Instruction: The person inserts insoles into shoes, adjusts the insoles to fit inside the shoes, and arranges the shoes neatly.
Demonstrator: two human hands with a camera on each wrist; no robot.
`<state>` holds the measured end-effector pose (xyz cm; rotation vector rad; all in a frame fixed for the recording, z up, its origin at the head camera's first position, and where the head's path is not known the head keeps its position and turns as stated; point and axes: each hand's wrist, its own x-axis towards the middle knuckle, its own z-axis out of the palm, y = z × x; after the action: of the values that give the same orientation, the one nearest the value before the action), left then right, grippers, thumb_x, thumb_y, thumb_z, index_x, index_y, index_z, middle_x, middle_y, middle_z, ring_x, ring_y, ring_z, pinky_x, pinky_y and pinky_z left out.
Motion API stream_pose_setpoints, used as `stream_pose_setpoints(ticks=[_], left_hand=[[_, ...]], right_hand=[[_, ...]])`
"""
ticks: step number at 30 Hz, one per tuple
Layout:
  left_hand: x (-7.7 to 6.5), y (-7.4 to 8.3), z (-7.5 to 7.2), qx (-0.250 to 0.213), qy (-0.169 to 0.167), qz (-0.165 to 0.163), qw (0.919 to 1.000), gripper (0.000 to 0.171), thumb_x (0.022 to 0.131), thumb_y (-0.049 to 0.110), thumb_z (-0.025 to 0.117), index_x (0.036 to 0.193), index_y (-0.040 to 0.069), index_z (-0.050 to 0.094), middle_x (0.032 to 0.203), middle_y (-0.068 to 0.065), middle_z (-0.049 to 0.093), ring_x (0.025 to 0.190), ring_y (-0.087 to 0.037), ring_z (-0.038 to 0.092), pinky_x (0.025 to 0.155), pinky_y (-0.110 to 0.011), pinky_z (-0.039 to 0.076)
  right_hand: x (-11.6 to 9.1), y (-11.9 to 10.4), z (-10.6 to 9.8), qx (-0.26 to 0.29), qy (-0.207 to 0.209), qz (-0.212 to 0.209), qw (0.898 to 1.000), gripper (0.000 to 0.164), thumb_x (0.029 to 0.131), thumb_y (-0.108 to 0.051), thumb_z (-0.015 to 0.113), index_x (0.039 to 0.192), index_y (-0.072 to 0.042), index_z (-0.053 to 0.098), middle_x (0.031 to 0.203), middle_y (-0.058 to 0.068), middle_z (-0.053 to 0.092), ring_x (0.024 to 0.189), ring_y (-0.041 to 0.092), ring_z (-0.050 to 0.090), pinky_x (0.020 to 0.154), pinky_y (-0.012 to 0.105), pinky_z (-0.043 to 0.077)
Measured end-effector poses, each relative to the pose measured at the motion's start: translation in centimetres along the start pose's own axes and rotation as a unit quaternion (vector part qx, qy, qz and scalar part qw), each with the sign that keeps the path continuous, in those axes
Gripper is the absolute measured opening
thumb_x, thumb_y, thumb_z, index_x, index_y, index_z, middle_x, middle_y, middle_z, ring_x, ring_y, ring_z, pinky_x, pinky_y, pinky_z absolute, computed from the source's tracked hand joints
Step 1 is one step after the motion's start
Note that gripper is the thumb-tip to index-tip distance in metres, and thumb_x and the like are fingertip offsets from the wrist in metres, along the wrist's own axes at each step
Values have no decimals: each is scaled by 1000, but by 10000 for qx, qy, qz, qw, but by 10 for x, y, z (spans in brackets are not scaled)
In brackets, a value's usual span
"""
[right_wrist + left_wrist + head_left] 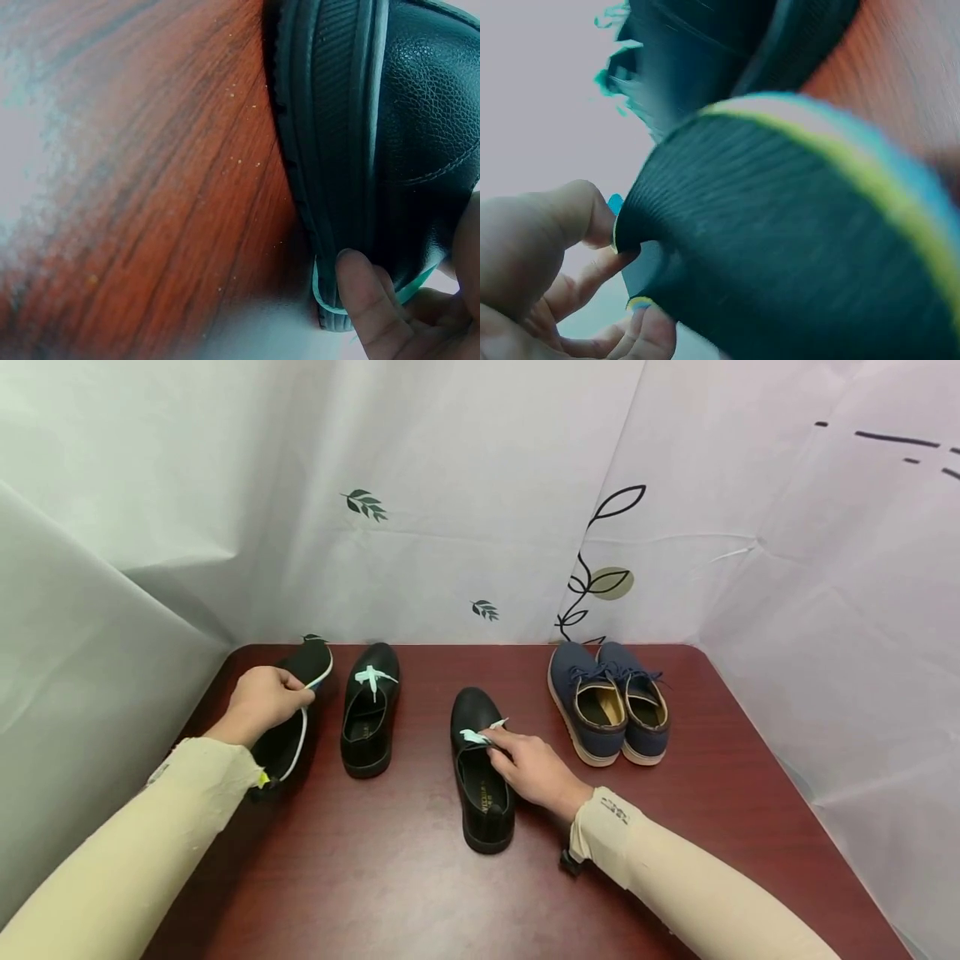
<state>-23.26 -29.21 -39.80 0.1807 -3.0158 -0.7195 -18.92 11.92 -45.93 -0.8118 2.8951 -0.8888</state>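
At the far left, my left hand (262, 697) pinches the edge of a flat black shoe (309, 662) with a pale rim, its exact kind unclear. Up close in the left wrist view, that shoe (765, 225) shows a dark ribbed surface and a yellow and blue edge. My right hand (532, 770) grips the right side of a black lace-up shoe (472, 706) by its mint laces (472, 737). The right wrist view has the fingers (367, 300) against its thick sole, beside a lace loop. A matching black lace-up shoe (365, 735) stands between the hands.
A pair of navy lace-up shoes, one left (566, 693) and one right (651, 735), sits at the back right of the dark red wooden table (360, 877). White printed cloth (465, 468) hangs behind the table and along both sides.
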Motion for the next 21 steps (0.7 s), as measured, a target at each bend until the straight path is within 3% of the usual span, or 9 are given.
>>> stream_pose_setpoints(ticks=[4,11,16,21], left_hand=[[-8,6,-8,-246,-123,-31,9996,30,88,28,63,98,2,75,95,-18,71,80,-30,61,60,-34,48],[-25,24,-16,-1038,-399,-133,9937,29,90,26,63,103,2,73,77,-4,65,70,-22,58,58,-33,49],[-42,46,-18,-1086,-546,204,9924,22,88,23,64,97,4,71,71,-1,63,64,-19,57,56,-33,48],[-61,73,-17,-1060,-848,653,9886,15,87,21,66,87,7,66,69,-4,65,62,-19,58,56,-33,47]], right_hand=[[0,0,0,23,-19,-18,10000,33,103,-29,52,135,-30,63,143,7,65,122,18,63,95,46,58],[-1,0,-1,38,-42,0,10000,33,103,-30,53,135,-30,63,143,7,65,121,17,63,93,45,58],[0,-1,-1,61,-33,-12,10000,32,103,-29,53,134,-30,63,141,6,66,114,15,65,90,43,58],[0,-2,-1,60,-56,22,10000,33,103,-29,53,135,-30,63,142,5,66,121,16,63,93,44,58]])
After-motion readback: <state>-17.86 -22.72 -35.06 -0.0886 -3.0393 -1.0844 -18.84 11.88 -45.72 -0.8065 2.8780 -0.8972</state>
